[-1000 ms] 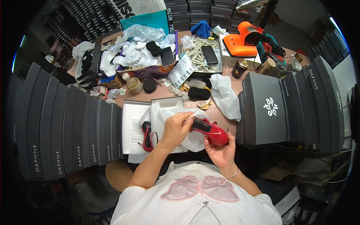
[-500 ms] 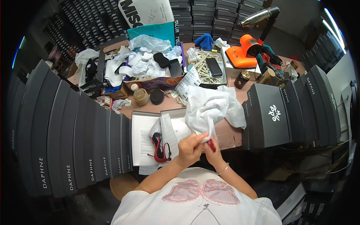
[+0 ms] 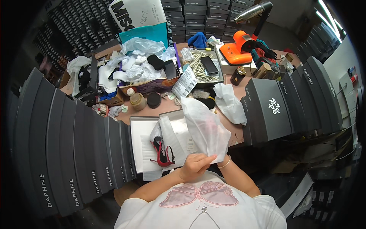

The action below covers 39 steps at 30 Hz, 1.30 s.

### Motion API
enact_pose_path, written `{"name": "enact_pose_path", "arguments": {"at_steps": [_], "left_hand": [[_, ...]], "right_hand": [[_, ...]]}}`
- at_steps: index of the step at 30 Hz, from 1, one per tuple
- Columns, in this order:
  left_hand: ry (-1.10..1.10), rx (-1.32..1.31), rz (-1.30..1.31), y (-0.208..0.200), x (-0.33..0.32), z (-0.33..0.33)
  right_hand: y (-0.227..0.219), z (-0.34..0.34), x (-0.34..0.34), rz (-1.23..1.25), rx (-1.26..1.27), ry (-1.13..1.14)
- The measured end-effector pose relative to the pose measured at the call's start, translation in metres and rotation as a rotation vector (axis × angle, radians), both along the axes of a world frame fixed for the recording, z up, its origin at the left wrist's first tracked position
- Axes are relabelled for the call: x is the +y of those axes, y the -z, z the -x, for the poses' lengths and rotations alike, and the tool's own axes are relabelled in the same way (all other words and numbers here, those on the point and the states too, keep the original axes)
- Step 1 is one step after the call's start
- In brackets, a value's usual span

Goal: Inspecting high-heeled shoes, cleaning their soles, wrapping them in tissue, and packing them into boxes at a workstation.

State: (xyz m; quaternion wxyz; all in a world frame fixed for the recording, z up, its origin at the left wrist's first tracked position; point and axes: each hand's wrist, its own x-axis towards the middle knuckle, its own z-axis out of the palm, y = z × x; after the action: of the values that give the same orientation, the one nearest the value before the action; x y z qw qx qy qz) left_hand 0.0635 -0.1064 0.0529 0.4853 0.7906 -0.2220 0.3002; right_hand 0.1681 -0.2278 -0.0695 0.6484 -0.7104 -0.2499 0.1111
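Left hand: our left hand sits closest to us at 6 o'clock, fingers curled shut on the lower edge of the white bag.
Right hand: our right hand is mostly hidden behind the bag; only the wrist with a thin bracelet shows. We cannot tell how far its fingers are closed, though it seems to hold the bag's lower corner.
White bag: a soft, translucent pouch held up between both hands, rising toward 12 o'clock. A faint reddish shape shows through it; we cannot tell what it is.
Open box: a shallow white shoe box lies on the desk at 9 o'clock from the hands, lined with white paper.
Red shoe: a red-and-black strappy shoe rests in the box, just beside the left hand at 10 o'clock.
Box stacks: dark grey shoe boxes fan out at 9 o'clock; a second stack stands at 2 o'clock.
Mid desk: crumpled white tissue lies at 1 o'clock beyond the bag; a small bottle and a round black lid sit at 11 o'clock.
Far desk: a tray of pale sticks with a phone on top at 12 o'clock, an orange tool at 1 o'clock, and a heap of white wrappings at 11 o'clock.
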Motion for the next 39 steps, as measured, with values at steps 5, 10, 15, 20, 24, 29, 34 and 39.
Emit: {"name": "enact_pose_path", "arguments": {"at_steps": [5,10,15,20,24,29,34,39], "left_hand": [[-0.116,0.292,0.302,-0.007,0.031,0.014],[0.014,0.968,1.526,0.023,0.044,-0.023],[-0.335,0.373,1.156,-0.01,0.075,-0.075],[-0.198,0.49,0.384,0.011,0.01,-0.057],[-0.353,0.497,0.001,0.037,0.041,-0.005],[-0.717,1.021,0.837,0.166,0.133,0.071],[-0.87,1.001,0.559,0.197,0.134,0.06],[-0.784,1.106,0.892,0.209,0.136,0.066]], "right_hand": [[-0.027,-0.004,-0.004,0.245,-0.405,0.012],[-0.08,0.004,0.015,0.49,-0.642,-0.201],[-0.147,-0.029,-0.015,0.277,-0.27,-0.419],[-0.13,-0.015,-0.002,-0.455,0.293,0.26],[-0.105,-0.022,-0.055,-0.611,0.717,0.219],[-0.093,-0.005,-0.039,0.438,0.182,-0.338],[-0.004,0.015,0.011,0.821,-0.756,-0.211],[0.02,0.014,0.03,1.158,-0.608,-0.347]]}}
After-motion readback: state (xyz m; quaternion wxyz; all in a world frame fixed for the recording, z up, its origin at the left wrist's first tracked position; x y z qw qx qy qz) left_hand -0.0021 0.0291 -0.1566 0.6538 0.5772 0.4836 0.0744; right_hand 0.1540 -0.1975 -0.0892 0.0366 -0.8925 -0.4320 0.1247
